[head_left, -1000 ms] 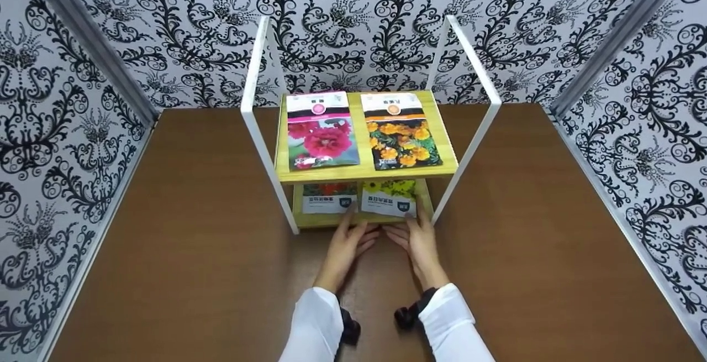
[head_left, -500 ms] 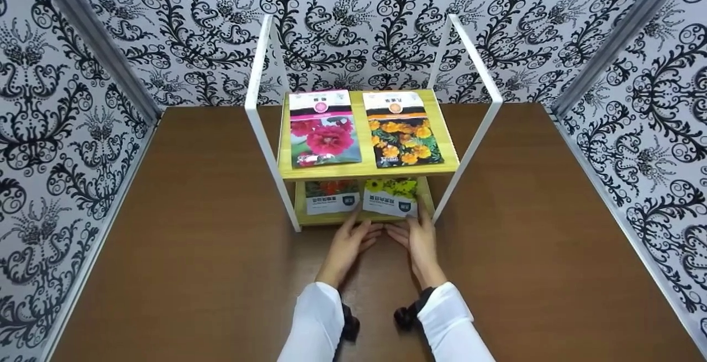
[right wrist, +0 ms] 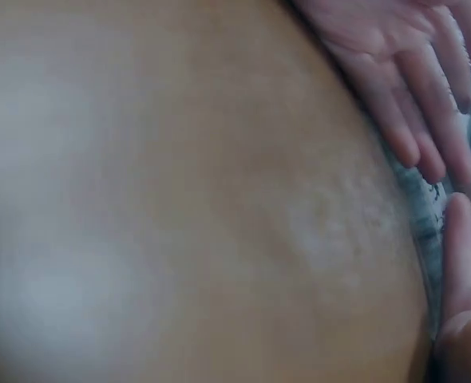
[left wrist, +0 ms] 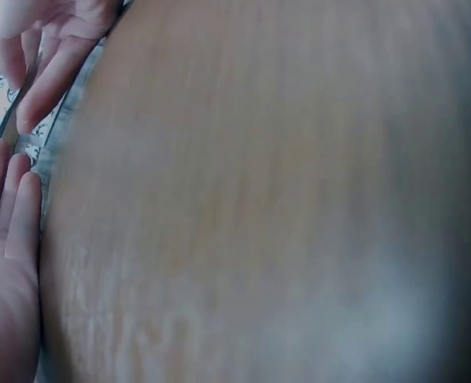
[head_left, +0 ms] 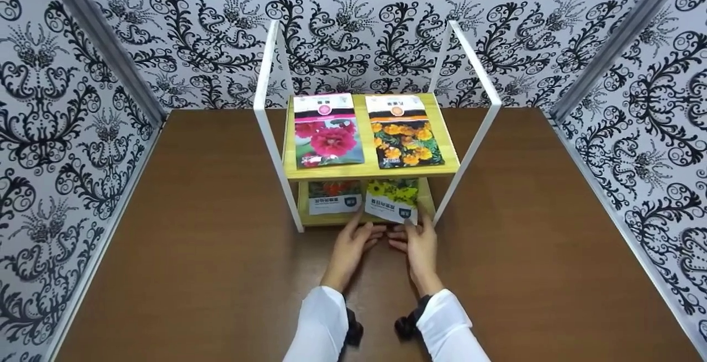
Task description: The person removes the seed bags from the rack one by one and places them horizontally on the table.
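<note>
A seed packet with yellow flowers (head_left: 391, 203) lies askew on the lower shelf (head_left: 326, 220) in the head view. At its near right corner, my right hand (head_left: 421, 243) pinches it between thumb and index finger. My left hand (head_left: 347, 248) is at the shelf's front edge, index finger by the gap between the packets and other fingers extended toward the right hand. Left of the gap lies a seed packet with red flowers (head_left: 334, 199). In the left wrist view the left hand (left wrist: 10, 279) shows straight fingers. The upper board hides the packets' far ends.
On the upper shelf (head_left: 359, 169) lie a pink-flower seed packet (head_left: 330, 135) and an orange-flower seed packet (head_left: 406, 135). White metal frames (head_left: 478, 136) rise on both sides of the rack. Patterned walls (head_left: 342, 36) enclose the brown tabletop (head_left: 221, 213).
The yellow-flower packet has turned, its near right corner coming toward me with the right hand. The left hand has barely moved. The whole head view has shifted slightly.
</note>
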The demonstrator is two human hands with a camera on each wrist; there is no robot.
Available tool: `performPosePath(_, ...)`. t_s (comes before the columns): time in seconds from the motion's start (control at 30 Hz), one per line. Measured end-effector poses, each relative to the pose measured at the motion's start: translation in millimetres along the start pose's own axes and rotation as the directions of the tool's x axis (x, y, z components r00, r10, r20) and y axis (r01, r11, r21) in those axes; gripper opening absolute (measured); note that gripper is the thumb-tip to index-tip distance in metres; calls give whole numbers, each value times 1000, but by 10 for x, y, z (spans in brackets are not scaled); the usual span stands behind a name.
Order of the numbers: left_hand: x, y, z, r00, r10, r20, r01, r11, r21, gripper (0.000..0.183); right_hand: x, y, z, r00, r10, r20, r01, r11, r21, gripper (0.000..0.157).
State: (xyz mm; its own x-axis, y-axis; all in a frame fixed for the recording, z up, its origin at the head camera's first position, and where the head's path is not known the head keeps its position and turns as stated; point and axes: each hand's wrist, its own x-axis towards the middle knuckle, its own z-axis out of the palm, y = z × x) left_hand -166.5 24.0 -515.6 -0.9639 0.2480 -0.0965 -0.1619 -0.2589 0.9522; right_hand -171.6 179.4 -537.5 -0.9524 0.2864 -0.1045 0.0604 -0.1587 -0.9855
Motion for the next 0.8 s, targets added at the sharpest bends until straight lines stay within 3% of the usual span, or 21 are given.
performPosePath(0.23,-59,23,5,999,29,-32,-30,999,-37,53,-80,37,-36,997,-58,-47,56,998,-35,41)
performPosePath(0.43,5,-127,-40,997,39,-60,-44,996,-84,51,-199,-21,-43,997,-35,-65,33,999,-38,49)
performPosePath(0.63,39,-219,-60,997,33,-76,-34,999,-7,53,-308,7,-98,996,-40,-80,30,992,-121,50)
performPosePath(0.8,44,-258,-72,997,59,-46,-58,998,25,51,-392,-10,-146,997,-36,-75,25,990,-140,48)
